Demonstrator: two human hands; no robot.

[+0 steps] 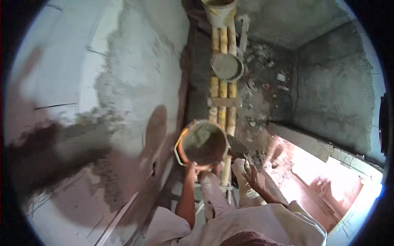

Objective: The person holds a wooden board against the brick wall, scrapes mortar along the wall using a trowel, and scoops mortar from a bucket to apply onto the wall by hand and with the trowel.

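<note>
Left hand (191, 167) grips orange pan (203, 144) of mortar over the scaffold's near end; right hand (251, 170) holds trowel (238, 146) at its rim — wall (135, 69) partly plastered, lower part bare.

Orange pan (180, 152), grey mortar (204, 142); yellow bamboo poles (223, 88); cream bucket (220, 14).

The person wears a loose, light cream garment (262, 223) of plain woven cloth, creased and folded across the lower body, with a rolled short sleeve (164, 225) on the left side. Both forearms are bare from the sleeve down, and the left hand (191, 167) and right hand (254, 177) carry no gloves. A patch of reddish-brown cloth (252, 239) shows at the bottom edge of the view.
</note>
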